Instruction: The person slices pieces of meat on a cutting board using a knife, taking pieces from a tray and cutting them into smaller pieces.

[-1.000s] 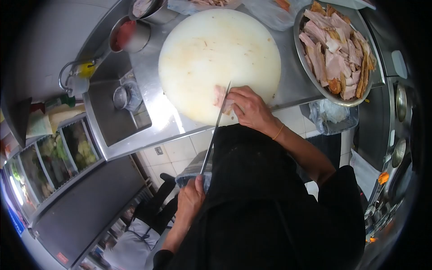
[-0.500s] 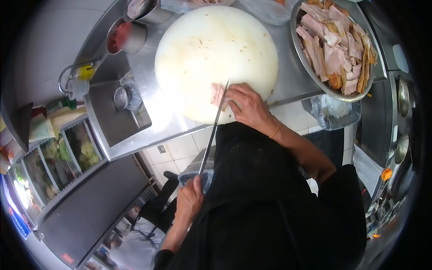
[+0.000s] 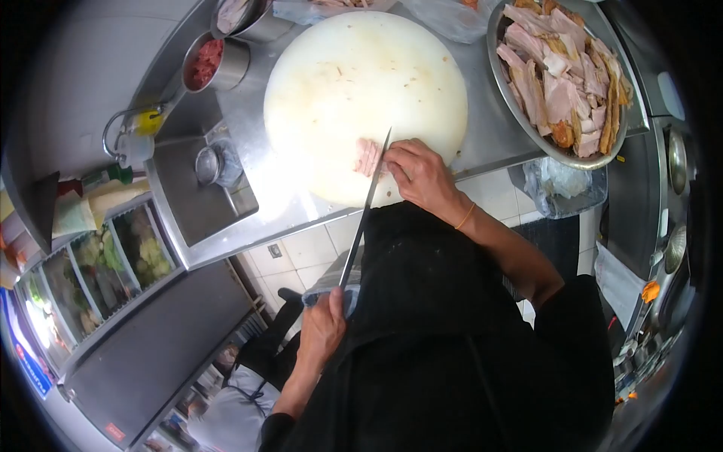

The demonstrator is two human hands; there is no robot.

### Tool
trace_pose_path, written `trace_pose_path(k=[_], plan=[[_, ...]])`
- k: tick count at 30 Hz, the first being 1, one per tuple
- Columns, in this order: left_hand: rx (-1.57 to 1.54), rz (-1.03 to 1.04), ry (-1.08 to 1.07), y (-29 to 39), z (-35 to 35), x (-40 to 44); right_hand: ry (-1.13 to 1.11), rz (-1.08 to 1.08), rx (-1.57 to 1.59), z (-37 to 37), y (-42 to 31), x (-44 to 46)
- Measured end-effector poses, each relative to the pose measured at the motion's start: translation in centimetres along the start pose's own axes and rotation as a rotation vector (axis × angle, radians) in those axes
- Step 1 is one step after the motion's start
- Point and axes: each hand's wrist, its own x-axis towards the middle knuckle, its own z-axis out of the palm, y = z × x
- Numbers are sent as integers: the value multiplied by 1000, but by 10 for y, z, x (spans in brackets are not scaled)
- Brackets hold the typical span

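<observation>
My left hand (image 3: pixel 321 330), low in the view, is closed around the handle of a long knife (image 3: pixel 361 222). The narrow blade slants up and right, its tip over a round white cutting board (image 3: pixel 339 90). On the board's near part lies a small pile of pale pink sliced meat (image 3: pixel 367 157), just left of the blade. Right beside the blade, my right hand (image 3: pixel 422 175) is closed with bent fingertips pressed on a piece of meat, mostly hidden under them.
A large metal tray (image 3: pixel 520 124) heaped with cooked meat strips stands at the right. Left of the board are a metal pot (image 3: pixel 233 64) of red meat and a sink (image 3: pixel 188 218). Another person (image 3: pixel 233 407) is at lower left. A lined bin (image 3: pixel 568 188) sits below the tray.
The whole view has shifted slightly. The knife still lies against the meat beside my right fingers, and slightly more cut slices show left of the blade. Both hands keep their hold.
</observation>
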Motion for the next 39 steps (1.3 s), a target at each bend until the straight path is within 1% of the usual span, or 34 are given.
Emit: trace_pose_path(k=[3,6,9,13,14,16,17,20,22,24,26,27,29,31,32,35,38,39], plan=[[3,-2,-41,-1,10,8,-8,7,-9,-1,3,-2],[-31,75,26,18,20,42,-16,36,22,0,4,0],[-43,-3,5,27,7,54,-7,33,7,-1,2,-1],[-42,-9,-35,15,-5,20,85,10,8,2,-2,-3],[-26,3,-48,8,-5,12,76,2,2,3,-3,-4],[-17,-55,-96,2,0,10,58,-18,-15,2,-1,-3],[-14,-89,-116,-2,3,9,50,9,-20,0,0,-4],[0,40,-42,4,24,38,20,42,-15,0,2,0],[-1,-29,-45,22,13,51,-9,43,-17,0,2,-3],[0,-52,-22,25,5,58,30,88,-41,5,-1,-1],[-113,-92,-17,17,-3,51,43,132,-74,10,-3,-1],[-166,-111,-18,11,-8,47,69,105,-96,13,-3,2],[-283,-221,-93,-15,-14,47,119,55,-138,21,0,12],[-449,-339,-189,-29,-24,48,70,38,-100,32,8,24],[-535,-368,-178,-30,-27,46,46,29,-83,38,11,29],[-638,-428,-238,-52,-30,46,-9,-5,-29,59,21,42],[-726,-466,-311,-72,-23,45,68,59,-129,57,5,45],[-754,-473,-346,-77,-20,46,6,90,-121,52,-3,47]])
